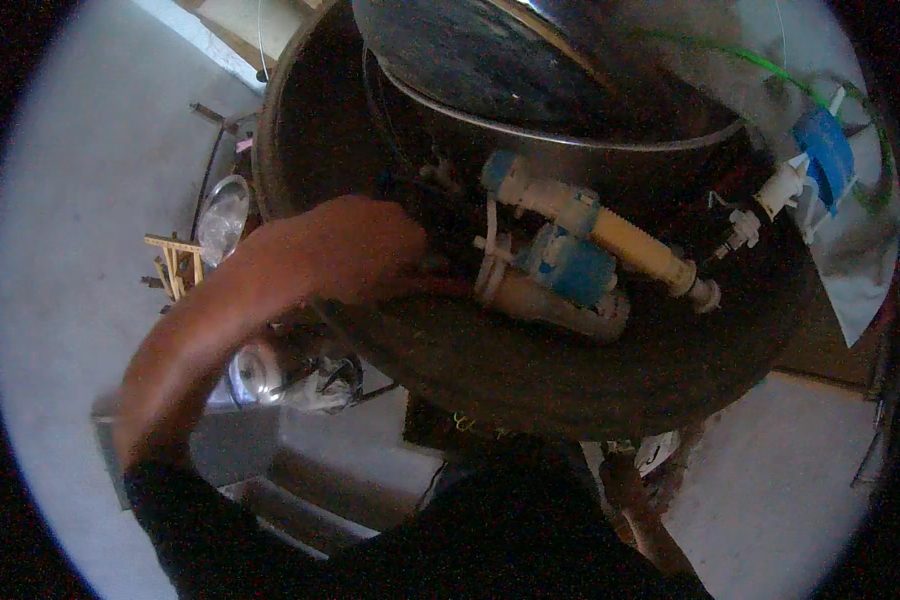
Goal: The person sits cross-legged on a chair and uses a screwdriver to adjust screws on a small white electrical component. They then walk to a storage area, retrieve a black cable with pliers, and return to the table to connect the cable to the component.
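Observation:
My left hand (365, 250) reaches into a large dark round tub or tyre (570, 400), beside some plastic valve fittings; its fingertips are lost in shadow. A long cream fitting with blue parts (620, 230) lies slanted there, with a shorter blue-topped one (560, 270) beside it. A dim red length (445, 285) is near my fingers, too dark to make out. Farther right is a white fitting (780, 190) with a blue piece (820, 150). My right hand (625, 485) is low at the right, below the rim, near a pale object; its fingers are indistinct.
A metal-rimmed dark vessel (560, 80) sits inside the ring at the top, near a green hose (740, 55). At the left are a steel bowl (220, 220) and pale sticks (175, 260). Below are more metal wares (260, 375) and a grey box-like piece (110, 440).

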Demonstrator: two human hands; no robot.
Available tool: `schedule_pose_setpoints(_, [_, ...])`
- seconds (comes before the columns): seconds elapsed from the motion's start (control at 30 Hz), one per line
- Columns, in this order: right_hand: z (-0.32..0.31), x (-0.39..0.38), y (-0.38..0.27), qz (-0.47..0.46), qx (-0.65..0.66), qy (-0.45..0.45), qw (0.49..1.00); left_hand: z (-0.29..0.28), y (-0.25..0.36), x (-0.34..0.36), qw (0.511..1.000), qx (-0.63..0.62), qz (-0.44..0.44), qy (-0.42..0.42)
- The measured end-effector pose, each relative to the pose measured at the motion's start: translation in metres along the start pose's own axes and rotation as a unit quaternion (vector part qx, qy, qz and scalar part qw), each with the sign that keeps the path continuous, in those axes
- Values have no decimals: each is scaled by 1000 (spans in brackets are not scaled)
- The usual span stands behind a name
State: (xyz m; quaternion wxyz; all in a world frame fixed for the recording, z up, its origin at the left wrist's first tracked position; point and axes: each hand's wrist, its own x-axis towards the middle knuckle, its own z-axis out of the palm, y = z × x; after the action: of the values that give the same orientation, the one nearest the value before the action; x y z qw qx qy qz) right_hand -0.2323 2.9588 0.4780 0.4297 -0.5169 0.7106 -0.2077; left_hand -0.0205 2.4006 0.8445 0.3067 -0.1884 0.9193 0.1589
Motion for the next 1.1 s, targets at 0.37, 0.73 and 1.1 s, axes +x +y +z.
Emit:
schedule_pose_setpoints(0.37, [8, -27, -10, 123, -2, 45, 991, 17, -78, 57, 989, 20, 141, -49])
schedule_pose_setpoints(0.73, [1, -19, -46, 121, -1, 86, 989, 5, -10, 76, 990, -59, -13, -125])
schedule_pose_setpoints(1.1, [1, -8, -46, -21, -160, 81, 984, -23, -41, 2, 998, -29, -61, -9])
